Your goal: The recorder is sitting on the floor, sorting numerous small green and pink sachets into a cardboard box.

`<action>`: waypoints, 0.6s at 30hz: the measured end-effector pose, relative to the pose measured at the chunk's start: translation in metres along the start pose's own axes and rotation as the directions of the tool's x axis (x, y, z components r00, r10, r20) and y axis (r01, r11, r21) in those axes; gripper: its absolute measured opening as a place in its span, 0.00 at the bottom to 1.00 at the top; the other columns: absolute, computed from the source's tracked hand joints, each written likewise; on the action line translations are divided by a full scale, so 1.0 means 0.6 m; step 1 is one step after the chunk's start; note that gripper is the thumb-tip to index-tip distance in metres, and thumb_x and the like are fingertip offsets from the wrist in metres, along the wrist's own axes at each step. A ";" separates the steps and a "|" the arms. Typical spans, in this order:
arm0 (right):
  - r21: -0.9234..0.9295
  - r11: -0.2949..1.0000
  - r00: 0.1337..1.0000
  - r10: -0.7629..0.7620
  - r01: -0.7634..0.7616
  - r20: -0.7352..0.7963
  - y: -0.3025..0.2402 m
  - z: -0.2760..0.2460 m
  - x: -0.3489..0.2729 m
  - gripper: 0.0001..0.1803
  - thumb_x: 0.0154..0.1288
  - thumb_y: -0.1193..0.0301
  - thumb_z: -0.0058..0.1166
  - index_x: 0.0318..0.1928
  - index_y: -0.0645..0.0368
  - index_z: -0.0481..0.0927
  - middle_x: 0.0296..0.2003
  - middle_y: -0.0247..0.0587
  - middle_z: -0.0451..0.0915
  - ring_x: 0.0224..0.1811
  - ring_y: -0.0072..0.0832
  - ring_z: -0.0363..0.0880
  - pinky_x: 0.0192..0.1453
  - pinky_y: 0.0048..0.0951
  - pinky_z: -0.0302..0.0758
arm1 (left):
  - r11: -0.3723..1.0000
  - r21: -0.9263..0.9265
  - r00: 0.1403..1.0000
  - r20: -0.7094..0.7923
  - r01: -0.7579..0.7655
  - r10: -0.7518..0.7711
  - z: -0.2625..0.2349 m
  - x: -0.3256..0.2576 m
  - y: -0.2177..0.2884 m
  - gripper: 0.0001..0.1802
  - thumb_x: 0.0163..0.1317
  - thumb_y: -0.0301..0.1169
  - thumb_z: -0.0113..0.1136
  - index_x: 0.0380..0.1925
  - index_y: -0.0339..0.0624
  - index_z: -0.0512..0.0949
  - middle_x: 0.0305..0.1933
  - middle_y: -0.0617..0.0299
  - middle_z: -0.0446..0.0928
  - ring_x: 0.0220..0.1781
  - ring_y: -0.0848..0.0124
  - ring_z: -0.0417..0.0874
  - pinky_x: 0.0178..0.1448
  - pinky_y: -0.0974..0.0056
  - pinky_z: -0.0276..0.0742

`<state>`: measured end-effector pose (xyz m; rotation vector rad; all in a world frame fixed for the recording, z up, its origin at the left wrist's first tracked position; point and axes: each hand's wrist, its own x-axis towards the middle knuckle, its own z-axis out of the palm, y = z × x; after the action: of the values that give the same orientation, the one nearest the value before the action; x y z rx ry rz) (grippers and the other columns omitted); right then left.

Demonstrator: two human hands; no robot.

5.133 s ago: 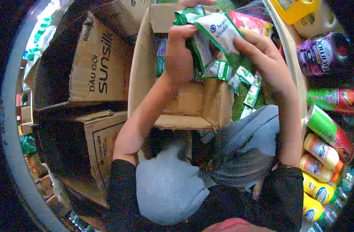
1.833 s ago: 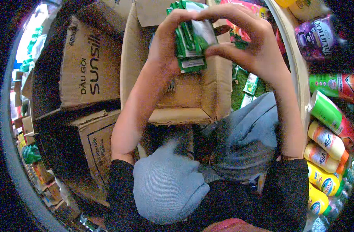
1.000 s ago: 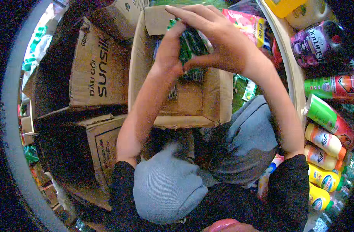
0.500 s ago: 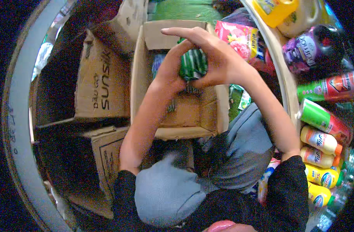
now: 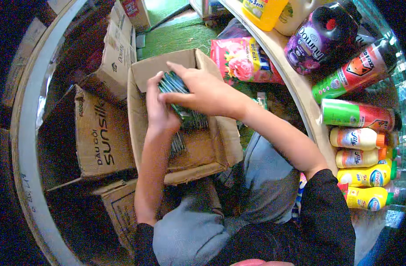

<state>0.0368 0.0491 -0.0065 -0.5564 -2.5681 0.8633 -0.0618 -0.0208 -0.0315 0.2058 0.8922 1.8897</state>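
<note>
A bundle of thin green packets [image 5: 171,85], stacked on edge, is held between my two hands over an open cardboard box [image 5: 138,137]. My left hand [image 5: 158,108] wraps the bundle's left side, palm against it. From the right, my right hand [image 5: 207,91] grips it, its thumb lying across the front and its fingers over the far end. More dark, thin packets [image 5: 178,144] stand in the box below, along its left side. The bare brown bottom of the box shows on the right. My hands partly hide the bundle's lower end.
Other cardboard boxes [image 5: 107,133] stand to the left. A pink bag [image 5: 234,62] lies beyond the box. On a curved shelf [image 5: 296,95] at the right are a purple bottle [image 5: 316,42], green and red cans [image 5: 360,114] and several yellow bottles [image 5: 362,176].
The view has shifted, so the box and shelf goods sit differently in it. The bundle remains in both hands, now tilted, and my right hand has come across its front.
</note>
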 end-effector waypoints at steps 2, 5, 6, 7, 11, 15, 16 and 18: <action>0.075 0.988 0.984 0.123 -0.133 0.128 0.000 -0.001 0.002 0.43 0.50 0.49 0.50 0.55 0.70 0.55 0.43 0.63 0.69 0.47 0.45 0.70 0.51 0.34 0.64 | 0.992 -0.059 0.991 -0.070 0.110 -0.114 -0.010 0.006 -0.001 0.12 0.56 0.38 0.44 0.34 0.42 0.69 0.32 0.59 0.73 0.32 0.67 0.76 0.39 0.63 0.73; 0.047 0.997 0.979 0.048 -0.059 0.199 0.036 -0.004 0.015 0.37 0.46 0.55 0.53 0.53 0.65 0.59 0.43 0.60 0.69 0.47 0.42 0.69 0.50 0.32 0.66 | 0.958 0.279 0.998 0.024 -0.068 0.064 0.000 0.003 -0.019 0.10 0.58 0.32 0.39 0.34 0.39 0.69 0.33 0.58 0.73 0.33 0.66 0.76 0.39 0.62 0.72; 0.020 0.996 0.974 0.086 -0.092 0.210 0.045 -0.013 0.015 0.35 0.45 0.57 0.53 0.52 0.62 0.60 0.44 0.58 0.68 0.48 0.41 0.69 0.49 0.32 0.67 | 0.957 0.271 0.987 0.145 -0.101 0.063 -0.001 0.009 -0.016 0.10 0.58 0.31 0.38 0.33 0.39 0.69 0.32 0.58 0.73 0.33 0.66 0.76 0.38 0.62 0.72; -0.042 0.997 0.981 0.064 -0.057 0.183 0.046 -0.014 0.020 0.34 0.45 0.58 0.53 0.52 0.58 0.60 0.43 0.58 0.69 0.48 0.42 0.68 0.49 0.33 0.67 | 0.965 -0.009 0.867 0.441 0.262 -0.231 -0.033 0.037 -0.005 0.12 0.58 0.32 0.37 0.34 0.39 0.69 0.32 0.57 0.74 0.34 0.64 0.76 0.39 0.62 0.72; 0.095 0.995 0.974 -0.007 -0.015 0.227 0.058 -0.024 0.020 0.35 0.45 0.57 0.55 0.54 0.55 0.60 0.40 0.53 0.73 0.42 0.41 0.73 0.46 0.31 0.69 | 0.969 0.179 0.942 0.261 0.169 -0.212 -0.001 0.027 -0.009 0.16 0.58 0.28 0.35 0.47 0.39 0.61 0.42 0.52 0.69 0.40 0.62 0.74 0.42 0.59 0.73; 0.198 0.977 0.956 0.021 -0.082 0.292 0.054 -0.024 0.024 0.33 0.48 0.62 0.55 0.56 0.50 0.59 0.45 0.49 0.67 0.46 0.37 0.69 0.48 0.29 0.68 | 0.988 0.131 0.942 0.315 0.078 -0.116 -0.016 0.027 -0.009 0.21 0.59 0.27 0.36 0.54 0.42 0.54 0.45 0.50 0.66 0.40 0.61 0.74 0.43 0.58 0.73; 0.319 0.941 0.946 0.005 -0.114 0.325 0.058 -0.024 0.023 0.33 0.48 0.63 0.55 0.57 0.49 0.58 0.45 0.48 0.65 0.47 0.36 0.68 0.49 0.28 0.67 | 0.989 0.128 0.943 0.316 0.070 -0.108 -0.016 0.027 -0.006 0.21 0.59 0.27 0.36 0.54 0.42 0.54 0.45 0.50 0.66 0.40 0.61 0.74 0.43 0.58 0.73; 0.159 0.985 0.967 0.019 -0.061 0.255 0.075 -0.024 0.025 0.32 0.49 0.67 0.54 0.57 0.51 0.59 0.45 0.45 0.64 0.49 0.30 0.65 0.51 0.25 0.65 | 0.970 0.210 0.927 0.324 0.125 -0.190 -0.015 0.026 0.003 0.22 0.60 0.27 0.37 0.55 0.46 0.53 0.45 0.51 0.66 0.41 0.62 0.73 0.44 0.60 0.72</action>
<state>0.0415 0.0962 -0.0209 -0.4762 -2.6814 1.2195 -0.0752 -0.0122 -0.0403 0.5435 0.8175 1.5584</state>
